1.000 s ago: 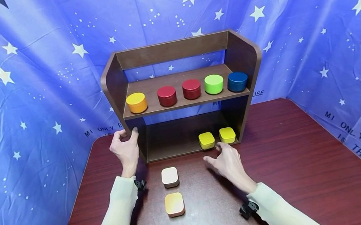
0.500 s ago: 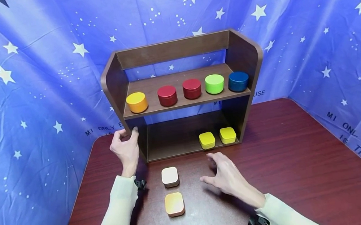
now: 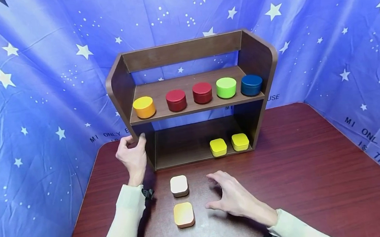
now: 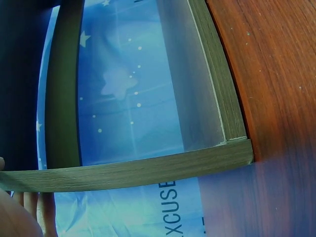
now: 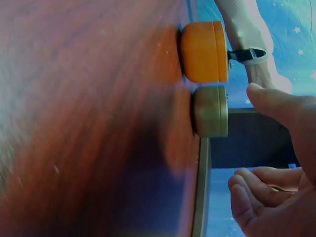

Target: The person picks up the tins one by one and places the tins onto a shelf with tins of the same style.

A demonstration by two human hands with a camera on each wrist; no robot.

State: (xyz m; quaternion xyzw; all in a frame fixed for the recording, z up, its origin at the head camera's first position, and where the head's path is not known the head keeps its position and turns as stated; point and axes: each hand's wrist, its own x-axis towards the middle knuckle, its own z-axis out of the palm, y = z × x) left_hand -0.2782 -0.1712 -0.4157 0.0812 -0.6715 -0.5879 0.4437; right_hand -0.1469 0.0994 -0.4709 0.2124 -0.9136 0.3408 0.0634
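My left hand (image 3: 133, 158) grips the left side panel of a dark brown two-tier shelf (image 3: 183, 53), thumb on the inner face and fingers round the outside. Above the table, my right hand (image 3: 235, 196) holds nothing, thumb and fingers spread apart. To its left stand two square tins, a cream one (image 3: 179, 185) and a light orange one (image 3: 183, 214) nearer the front. The right wrist view shows the orange tin (image 5: 202, 52) and the cream tin (image 5: 210, 111) beyond the fingertips. On the lower tier, two yellow square tins (image 3: 218, 147) sit toward the right.
Along the upper tier runs a row of round tins: yellow-orange (image 3: 144, 107), two red (image 3: 176, 100), green (image 3: 226, 87) and blue (image 3: 251, 85). The shelf stands on a reddish-brown table (image 3: 303, 153). A blue star-patterned curtain (image 3: 53, 89) hangs behind and at both sides.
My right hand has drawn back from the yellow square tins, coming toward the front and left, closer to the cream and orange tins. The left hand keeps its hold on the shelf.
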